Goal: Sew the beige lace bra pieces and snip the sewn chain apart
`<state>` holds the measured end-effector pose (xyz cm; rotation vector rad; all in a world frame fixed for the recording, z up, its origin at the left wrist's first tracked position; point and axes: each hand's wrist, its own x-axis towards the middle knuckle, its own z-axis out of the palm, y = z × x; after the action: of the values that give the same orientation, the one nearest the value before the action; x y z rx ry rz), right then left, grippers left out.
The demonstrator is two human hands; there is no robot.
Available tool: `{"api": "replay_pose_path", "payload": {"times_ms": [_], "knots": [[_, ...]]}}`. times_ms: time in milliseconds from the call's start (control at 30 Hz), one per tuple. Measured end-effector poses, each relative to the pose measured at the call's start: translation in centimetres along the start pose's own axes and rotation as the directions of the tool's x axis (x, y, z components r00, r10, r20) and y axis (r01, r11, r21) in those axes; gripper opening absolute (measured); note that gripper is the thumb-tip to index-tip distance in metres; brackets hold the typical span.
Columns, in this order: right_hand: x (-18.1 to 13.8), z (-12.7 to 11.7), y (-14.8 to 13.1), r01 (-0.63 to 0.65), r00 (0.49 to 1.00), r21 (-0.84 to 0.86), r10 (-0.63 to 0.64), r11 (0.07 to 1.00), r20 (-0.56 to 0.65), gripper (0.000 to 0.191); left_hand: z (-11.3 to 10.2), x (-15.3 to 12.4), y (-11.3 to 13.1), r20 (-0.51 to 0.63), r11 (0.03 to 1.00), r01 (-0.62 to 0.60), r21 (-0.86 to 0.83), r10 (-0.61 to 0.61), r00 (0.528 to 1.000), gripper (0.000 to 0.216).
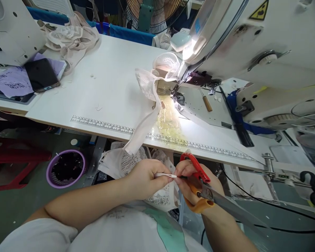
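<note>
The white table (pixel 107 84) stretches across the scene, a printed ruler scale running along its near edge. On its right stands a large pale sewing machine (pixel 241 45), its lamp lit over the needle. Beyond the table, at the far side, is a fan (pixel 147 17). White lace pieces (pixel 162 201) lie bunched at the near side, just below the person's hands. A pale lace garment (pixel 147 87) lies beside the needle area, one end hanging over the near edge. On the floor at left sits a purple basket (pixel 49 175) with dark contents.

The right hand (pixel 196 178) carries scissors (pixel 208 193) with red and orange handles, fingers curled in the loops, blades pointing near and right, away from the work. The left hand (pixel 149 176) pinches a narrow white strip (pixel 166 175) between thumb and forefinger; the right fingertips press together at the strip's right end. The strip is held between both hands, in front of the table's near edge.
</note>
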<state>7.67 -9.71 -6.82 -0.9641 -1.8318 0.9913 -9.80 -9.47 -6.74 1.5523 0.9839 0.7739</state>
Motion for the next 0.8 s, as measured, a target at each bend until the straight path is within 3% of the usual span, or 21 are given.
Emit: {"api": "replay_pose_path", "payload": {"times_ms": [233, 400, 500, 800], "knots": [[0.6, -1.7, -0.2, -0.148, 0.987, -0.017, 0.149, 0.989, 0.063, 0.016, -0.5, 0.0, -0.7, 0.058, 0.927, -0.201, 0.317, 0.193, 0.979, 0.028], [0.5, -2.2, 0.5, -0.229, 0.968, 0.157, 0.206, 0.961, 0.146, 0.019, -0.6, 0.1, -0.7, 0.063, 0.956, -0.168, 0.240, 0.158, 0.985, 0.029], [0.7, -1.6, 0.5, -0.309, 0.938, 0.135, 0.278, 0.941, 0.209, 0.009, -0.6, 0.1, -0.5, 0.086, 0.971, -0.135, 0.200, 0.120, 0.989, 0.030], [1.0, -0.2, 0.1, -0.301, 0.952, 0.082, 0.294, 0.950, 0.087, 0.010, -0.8, 0.3, -0.2, 0.100, 0.995, 0.081, -0.057, -0.075, 0.992, 0.034]]}}
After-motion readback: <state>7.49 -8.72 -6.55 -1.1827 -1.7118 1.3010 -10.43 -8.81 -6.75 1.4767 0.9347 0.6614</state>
